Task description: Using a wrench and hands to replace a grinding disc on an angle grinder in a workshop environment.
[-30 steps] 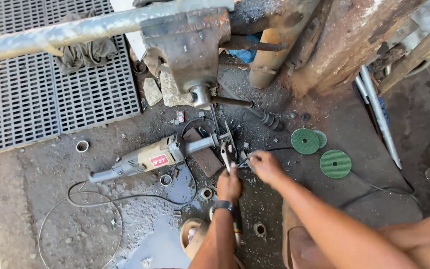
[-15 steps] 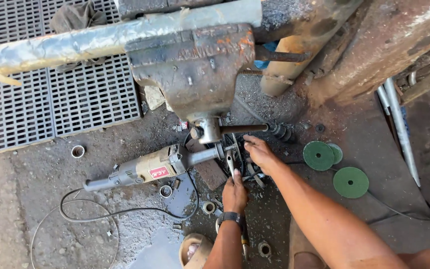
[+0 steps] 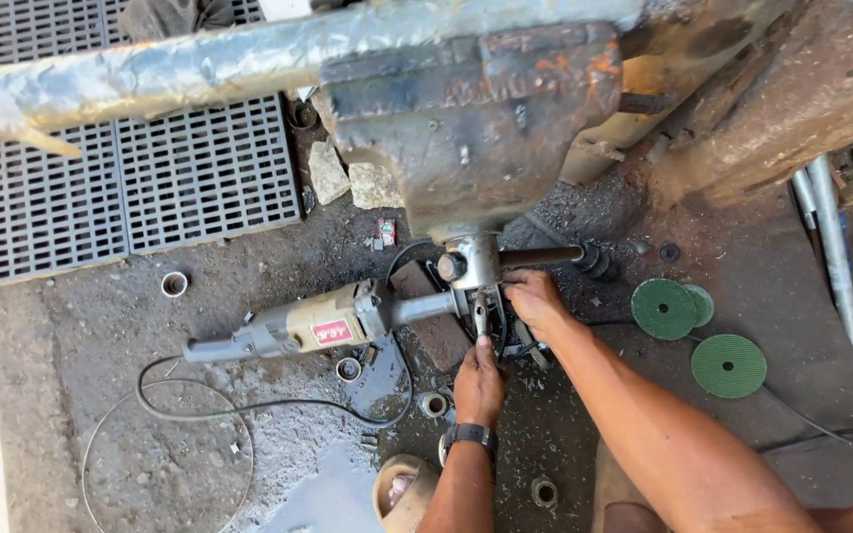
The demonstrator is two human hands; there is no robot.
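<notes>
A beige angle grinder (image 3: 318, 324) lies on the dirty concrete floor with its head under a big rusty vise (image 3: 466, 118). My left hand (image 3: 479, 380), a dark watch on its wrist, grips a small metal wrench (image 3: 481, 316) that points up into the grinder's head. Just right of it, my right hand (image 3: 535, 301) is closed around the head and its disc guard, below the vise's handle bar (image 3: 545, 257). The disc itself is hidden by my fingers.
Three green grinding discs (image 3: 729, 365) lie to the right. Metal rings (image 3: 175, 284) are scattered on the floor. The grinder's black cable (image 3: 249, 405) loops at the left, near a wet patch (image 3: 318, 494). A floor grate (image 3: 120, 188) and a long pipe (image 3: 150, 69) are behind. My sandalled foot (image 3: 402, 489) is below.
My head has moved closer and the vise now fills more of the view. My right hand has shifted up onto the grinder's head. My left hand stays on the wrench.
</notes>
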